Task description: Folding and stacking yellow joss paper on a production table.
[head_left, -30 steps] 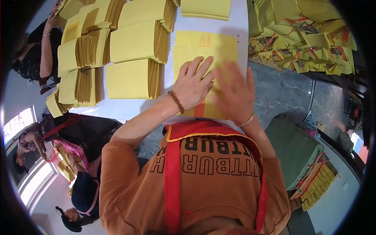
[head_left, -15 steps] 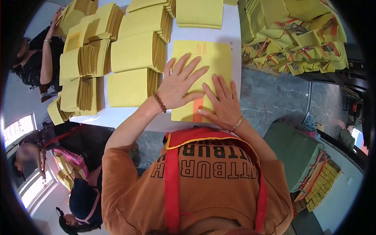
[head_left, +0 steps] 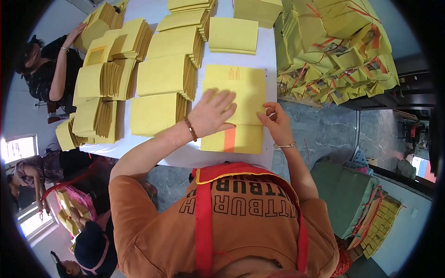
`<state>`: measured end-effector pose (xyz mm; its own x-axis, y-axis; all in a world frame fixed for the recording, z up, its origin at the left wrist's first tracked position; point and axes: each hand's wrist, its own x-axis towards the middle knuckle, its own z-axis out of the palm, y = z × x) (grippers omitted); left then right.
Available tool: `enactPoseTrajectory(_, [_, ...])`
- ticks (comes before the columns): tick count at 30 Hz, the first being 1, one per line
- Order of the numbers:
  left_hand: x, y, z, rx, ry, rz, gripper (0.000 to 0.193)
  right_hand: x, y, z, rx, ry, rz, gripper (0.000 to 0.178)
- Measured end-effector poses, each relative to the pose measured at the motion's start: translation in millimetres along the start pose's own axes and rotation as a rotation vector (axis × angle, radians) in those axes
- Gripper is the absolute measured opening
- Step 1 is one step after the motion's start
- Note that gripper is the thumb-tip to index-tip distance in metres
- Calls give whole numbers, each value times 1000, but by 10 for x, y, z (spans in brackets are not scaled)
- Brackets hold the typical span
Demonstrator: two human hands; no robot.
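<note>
Before me lies a yellow paper sheet (head_left: pixel 248 92) with a folded flap, a small orange print near its far edge and an orange strip on its near part. My left hand (head_left: pixel 211 113) rests flat on it, fingers somewhat spread and slightly blurred. At the sheet's right edge my right hand (head_left: pixel 276 123) is closed, its thumb and curled fingers pinching the paper there. A beaded bracelet circles my left wrist and a thin bangle my right one. Just left of the sheet stands a stack of folded yellow paper (head_left: pixel 155 113).
More folded yellow stacks (head_left: pixel 167 74) cover the left of the white table (head_left: pixel 185 155). A large yellow pile with red strips (head_left: pixel 338 60) stands to the right. A green padded bundle (head_left: pixel 340 192) sits at lower right. A co-worker's hand (head_left: pixel 76 32) touches stacks at far left; others work lower left.
My right hand has gone from lying flat on the sheet to pinching its right edge. My left hand stays on the paper, now a little lower in view, as the whole view has shifted.
</note>
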<state>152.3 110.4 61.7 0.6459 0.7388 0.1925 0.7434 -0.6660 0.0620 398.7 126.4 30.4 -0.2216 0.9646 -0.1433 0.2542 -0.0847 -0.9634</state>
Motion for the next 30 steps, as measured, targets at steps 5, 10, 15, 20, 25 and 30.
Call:
enactPoseTrajectory(5, [92,117,8,233,82,209,49,74,-162,-92,-32,-73,46,32])
enactPoseTrajectory(10, [163,123,-156,192,144,168,54,209,-683,-241,266,-282,359,39])
enactPoseTrajectory(15, [362,95,-626,291,222,3,49,696,-798,-352,226,-287,10,45])
enactPoseTrajectory(20, [185,152,-473,155,236,-170,46,1658,-835,-311,221,-215,-122,46])
enactPoseTrajectory(25, [133,49,-354,-29,164,-232,50,2453,-234,-7,301,-192,-58,46])
enactPoseTrajectory(30, [399,-384,-441,-184,155,-370,48,2803,240,139,118,-130,31,43])
